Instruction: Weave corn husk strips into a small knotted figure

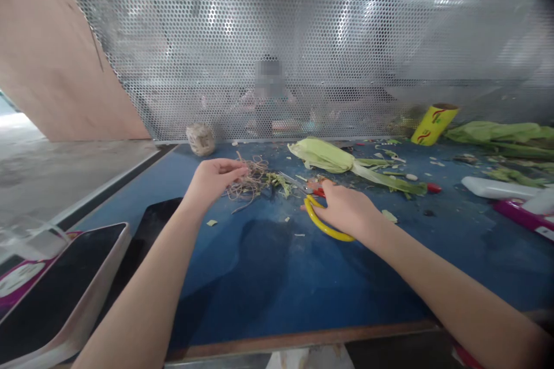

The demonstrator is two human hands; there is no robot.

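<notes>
My left hand [219, 177] is closed in a pinch at the near-left edge of a loose tangle of brown twine [251, 184]. My right hand [346, 207] grips a pair of scissors [331, 233] by the yellow handle, blades pointing left toward the tangle. Shredded green leaf scraps [281, 183] lie between the twine and the blades. Just beyond my right hand rests a pale green ear of corn in its husk [324, 155], its tail trailing to the right.
A whitish ball of string [200, 139] and a leaning yellow tube [434, 124] stand near the perforated metal screen [194, 40]. Phones [64, 282] lie at left. More green husks [506, 134] and a white-and-purple object [523, 213] occupy the right. A person sits behind the screen.
</notes>
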